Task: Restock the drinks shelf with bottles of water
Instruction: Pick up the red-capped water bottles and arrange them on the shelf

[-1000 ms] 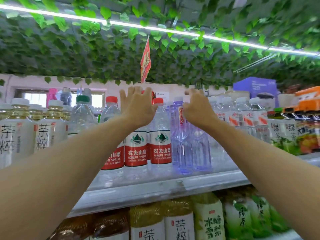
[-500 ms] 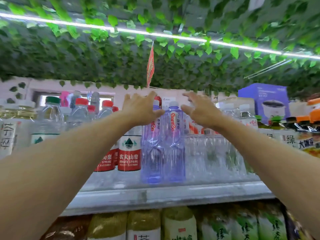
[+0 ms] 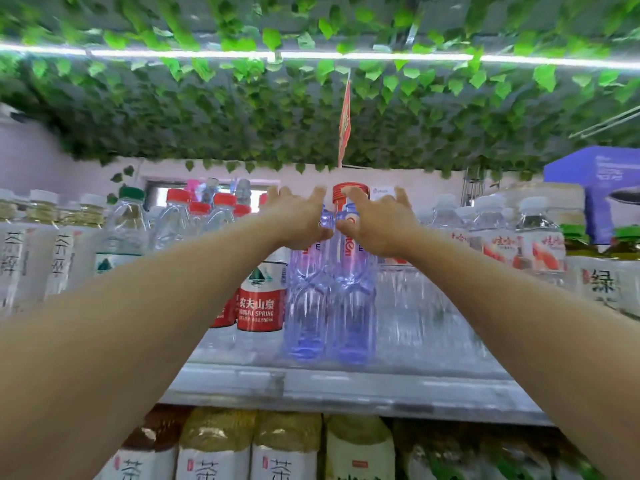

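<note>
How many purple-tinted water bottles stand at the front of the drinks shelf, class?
2. One purple bottle stands below the left hand; the other stands just right of it, below the right hand. More may be hidden behind them.

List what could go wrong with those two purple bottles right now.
1. The two tall purple-tinted plastic bottles stand at the metal shelf's front edge; a push from the left hand or right hand up by their necks could tip them off.
2. They might knock the red-labelled water bottle alongside.
</note>
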The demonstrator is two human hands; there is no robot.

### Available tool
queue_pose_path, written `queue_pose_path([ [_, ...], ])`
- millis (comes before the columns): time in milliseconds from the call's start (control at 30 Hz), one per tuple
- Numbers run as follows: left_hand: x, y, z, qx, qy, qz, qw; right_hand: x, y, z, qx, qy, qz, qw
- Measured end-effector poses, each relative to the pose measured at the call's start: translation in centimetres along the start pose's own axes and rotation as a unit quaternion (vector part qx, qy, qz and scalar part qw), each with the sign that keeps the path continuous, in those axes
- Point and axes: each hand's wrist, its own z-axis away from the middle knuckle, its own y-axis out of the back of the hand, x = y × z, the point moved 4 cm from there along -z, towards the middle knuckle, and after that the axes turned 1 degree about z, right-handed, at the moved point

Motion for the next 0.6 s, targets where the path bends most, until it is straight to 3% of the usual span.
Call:
queue_pose_path([
  [600, -0.81, -0.42, -0.36, 0.013, -0.021, 0.014, 1.0, 0.15, -0.38, -0.14, -0.001, -0.012, -0.044, 0.999],
])
